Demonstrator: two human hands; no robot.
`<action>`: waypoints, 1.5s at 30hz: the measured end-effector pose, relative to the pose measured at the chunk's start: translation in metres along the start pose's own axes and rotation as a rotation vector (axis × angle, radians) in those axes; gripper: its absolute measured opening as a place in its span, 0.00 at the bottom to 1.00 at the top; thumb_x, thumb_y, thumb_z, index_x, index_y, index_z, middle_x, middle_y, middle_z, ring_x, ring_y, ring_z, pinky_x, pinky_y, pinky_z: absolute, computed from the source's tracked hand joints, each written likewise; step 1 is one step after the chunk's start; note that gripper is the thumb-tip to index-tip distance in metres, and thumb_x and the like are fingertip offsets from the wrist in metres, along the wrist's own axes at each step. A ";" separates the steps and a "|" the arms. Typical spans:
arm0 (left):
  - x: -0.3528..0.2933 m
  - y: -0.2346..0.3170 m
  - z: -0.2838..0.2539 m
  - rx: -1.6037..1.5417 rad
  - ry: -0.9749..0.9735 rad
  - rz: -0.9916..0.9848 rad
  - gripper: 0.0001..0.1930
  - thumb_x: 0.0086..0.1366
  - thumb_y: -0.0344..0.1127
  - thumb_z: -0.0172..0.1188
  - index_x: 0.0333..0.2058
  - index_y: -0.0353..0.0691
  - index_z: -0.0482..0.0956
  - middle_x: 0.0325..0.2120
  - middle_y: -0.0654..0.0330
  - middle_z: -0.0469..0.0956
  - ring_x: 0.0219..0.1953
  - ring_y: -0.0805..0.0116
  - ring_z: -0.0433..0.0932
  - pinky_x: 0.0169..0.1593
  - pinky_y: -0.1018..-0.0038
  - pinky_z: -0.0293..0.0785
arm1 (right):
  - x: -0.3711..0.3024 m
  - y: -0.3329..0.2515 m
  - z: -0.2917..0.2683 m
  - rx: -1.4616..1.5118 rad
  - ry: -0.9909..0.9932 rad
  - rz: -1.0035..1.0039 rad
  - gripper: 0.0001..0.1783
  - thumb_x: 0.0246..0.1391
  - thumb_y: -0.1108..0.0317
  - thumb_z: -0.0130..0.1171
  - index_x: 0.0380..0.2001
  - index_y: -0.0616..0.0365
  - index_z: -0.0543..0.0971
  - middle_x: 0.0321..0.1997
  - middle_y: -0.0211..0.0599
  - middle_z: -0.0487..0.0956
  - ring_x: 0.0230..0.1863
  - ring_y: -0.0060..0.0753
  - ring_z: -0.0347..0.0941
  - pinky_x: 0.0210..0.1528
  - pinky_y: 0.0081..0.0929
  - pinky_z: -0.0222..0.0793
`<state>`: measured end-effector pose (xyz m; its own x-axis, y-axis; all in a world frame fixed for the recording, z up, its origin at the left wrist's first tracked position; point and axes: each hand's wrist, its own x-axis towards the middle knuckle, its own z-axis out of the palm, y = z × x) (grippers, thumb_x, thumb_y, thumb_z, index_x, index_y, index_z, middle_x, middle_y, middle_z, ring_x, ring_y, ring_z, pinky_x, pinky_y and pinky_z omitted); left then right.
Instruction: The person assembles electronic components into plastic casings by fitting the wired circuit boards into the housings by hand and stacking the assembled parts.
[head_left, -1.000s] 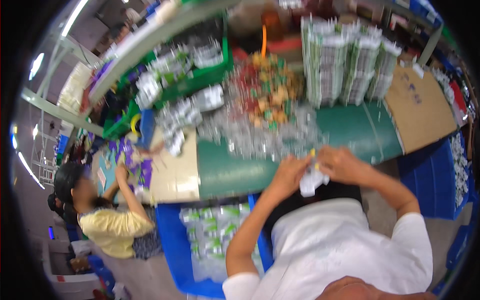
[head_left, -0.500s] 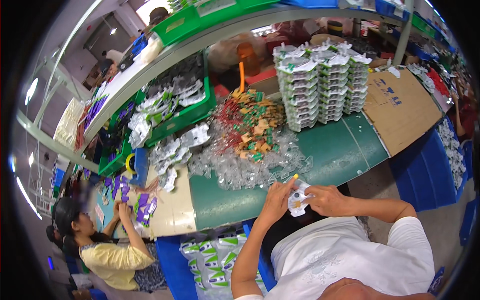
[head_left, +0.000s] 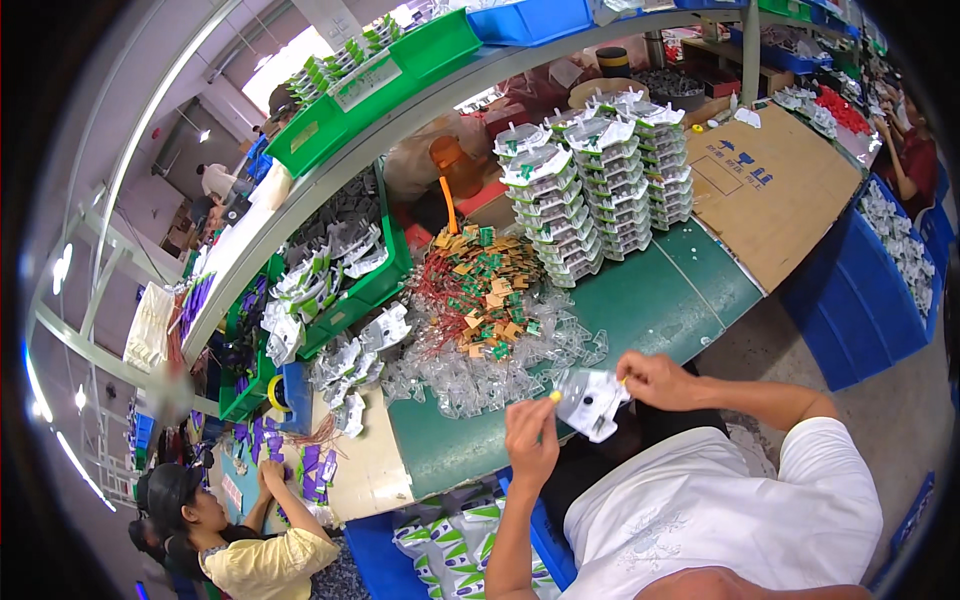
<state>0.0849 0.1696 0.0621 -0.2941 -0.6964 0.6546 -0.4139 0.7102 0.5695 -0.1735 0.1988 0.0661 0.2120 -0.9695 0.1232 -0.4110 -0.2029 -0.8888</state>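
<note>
A white plastic housing (head_left: 598, 405) with a small dark round spot is held up in front of my body, just off the table's front edge. Along its upper left side shows a clear plastic piece (head_left: 571, 386). My left hand (head_left: 530, 440) pinches at the clear edge, a yellow cover on one fingertip. At the housing's upper right corner my right hand (head_left: 658, 381) is closed on it, also with a yellow fingertip cover. Beyond my left hand, loose clear plastic pieces (head_left: 450, 383) lie heaped on the green table mat (head_left: 640, 318).
Small tan-and-green boards with red wires (head_left: 492, 290) are piled behind the clear pieces. Stacked white housings (head_left: 560, 215) stand at the back. A cardboard sheet (head_left: 770, 200) lies right, above a blue bin (head_left: 850, 300). Another person (head_left: 260, 550) works at left.
My hands have moved apart, and the housing between them has turned, hiding the tan patch seen before. The whole view has shifted slightly. The other person still works at the left.
</note>
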 end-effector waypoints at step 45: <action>-0.024 -0.031 0.016 0.031 0.041 -0.201 0.08 0.58 0.20 0.61 0.37 0.31 0.80 0.30 0.51 0.80 0.30 0.54 0.77 0.36 0.66 0.73 | 0.144 -0.034 0.004 -0.347 -0.176 -0.477 0.10 0.49 0.75 0.61 0.37 0.61 0.82 0.31 0.40 0.79 0.28 0.39 0.76 0.31 0.33 0.72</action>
<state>0.0909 0.1621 0.0207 -0.1672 -0.8187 0.5493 -0.4872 0.5530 0.6759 -0.1251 0.0670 0.1126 0.5745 -0.7297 0.3709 -0.4935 -0.6703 -0.5543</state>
